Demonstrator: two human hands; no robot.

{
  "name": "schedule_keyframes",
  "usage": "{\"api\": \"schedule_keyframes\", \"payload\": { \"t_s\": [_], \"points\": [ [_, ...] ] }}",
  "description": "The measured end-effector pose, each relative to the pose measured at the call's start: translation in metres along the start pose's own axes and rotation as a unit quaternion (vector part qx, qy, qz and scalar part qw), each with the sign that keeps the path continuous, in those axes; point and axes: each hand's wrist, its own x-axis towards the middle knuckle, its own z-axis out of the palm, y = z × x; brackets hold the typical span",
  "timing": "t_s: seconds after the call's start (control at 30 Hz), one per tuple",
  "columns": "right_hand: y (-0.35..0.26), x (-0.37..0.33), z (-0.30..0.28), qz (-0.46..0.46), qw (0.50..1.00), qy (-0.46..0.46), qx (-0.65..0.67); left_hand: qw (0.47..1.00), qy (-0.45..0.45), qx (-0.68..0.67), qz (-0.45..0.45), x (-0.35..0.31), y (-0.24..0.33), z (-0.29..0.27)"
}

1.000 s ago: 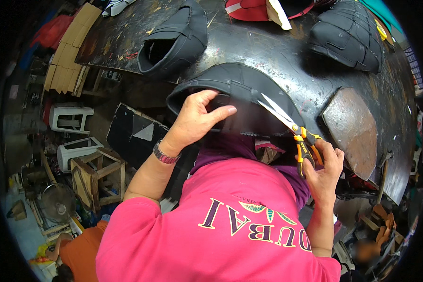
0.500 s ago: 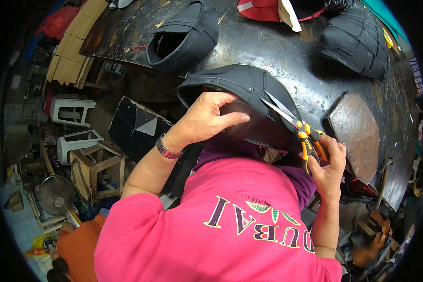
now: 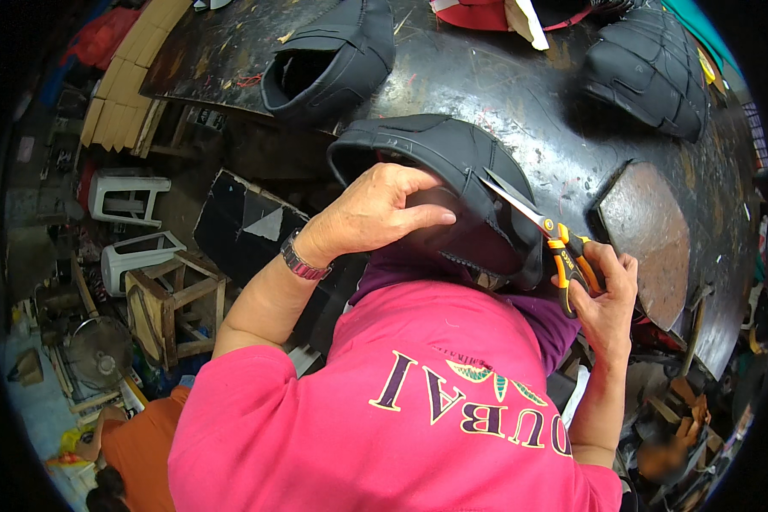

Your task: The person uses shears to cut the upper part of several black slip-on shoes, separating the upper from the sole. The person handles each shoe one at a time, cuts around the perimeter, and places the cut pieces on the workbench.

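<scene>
A black shoe upper (image 3: 439, 128) rests at the table's near edge, its opening turned toward me. My left hand (image 3: 380, 209) is closed on its near side, fingers tucked inside the opening and thumb pointing right along the dark lining. In my right hand (image 3: 608, 290) is a pair of scissors (image 3: 570, 260) with orange and black handles, my fingers around them. Their metal blades point up and left, with the tips against or just over the upper's right side; I cannot tell whether they touch.
More black uppers stand on the dark table (image 3: 503, 77): one (image 3: 341, 60) at the far left, others stacked (image 3: 648, 77) at the far right. A worn slab (image 3: 648, 235) lies right of my scissors. White stools (image 3: 128, 196), a wooden stool (image 3: 175, 307) and a person in orange (image 3: 149, 444) are left.
The scissors and my right hand have shifted slightly right. The upper in my left hand has turned a little, and more of its right end shows.
</scene>
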Motion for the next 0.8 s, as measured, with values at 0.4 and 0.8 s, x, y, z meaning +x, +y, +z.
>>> {"api": "schedule_keyframes", "payload": {
  "t_s": [0.4,0.8],
  "points": [
    [0.004,0.009,0.012,0.024,0.995,-0.063,0.068,0.999,-0.043,0.020,0.013,0.007,0.001,-0.007],
    [0.009,0.006,0.011,0.071,0.996,-0.030,0.035,0.995,-0.080,-0.005,-0.052,0.008,0.000,-0.013]
  ]
}}
